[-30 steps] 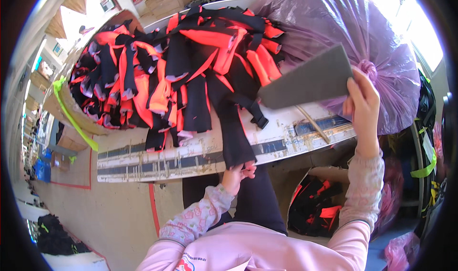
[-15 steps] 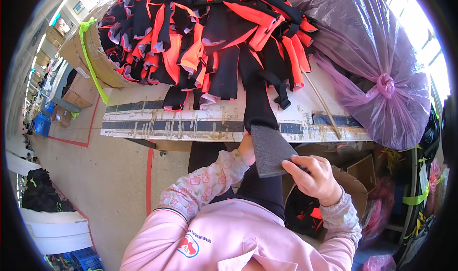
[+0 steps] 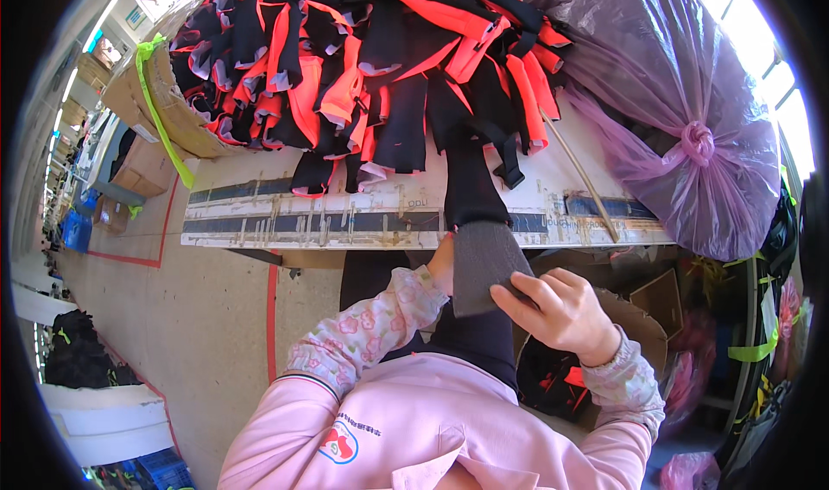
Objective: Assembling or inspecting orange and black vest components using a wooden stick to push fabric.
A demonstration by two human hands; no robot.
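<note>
A flat dark grey textured fabric piece (image 3: 489,261) hangs down over the table's front edge, its upper end meeting the mouth of a black fabric strip (image 3: 476,192). My right hand (image 3: 557,311) grips its right edge, fingers bent and partly over the surface. Behind its left side is my left hand (image 3: 441,264); only the back of that hand near the wrist shows, and its fingers are hidden. The black strip runs from a heap of black and bright orange fabric pieces (image 3: 401,132), with a black strap and buckle (image 3: 510,172) beside it.
A worn white table (image 3: 345,198) bears the heap and a thin wooden stick (image 3: 580,177). A knotted purple plastic bag (image 3: 698,143) bulges at the right. At the left stands a large cardboard box (image 3: 164,93); below the table is an open carton (image 3: 635,330) with black and orange pieces.
The grey piece has swung to hang straighter, its lower end shifting left. My right hand has moved slightly left at the fingertips and changed its angle. The left hand has stayed nearly in place.
</note>
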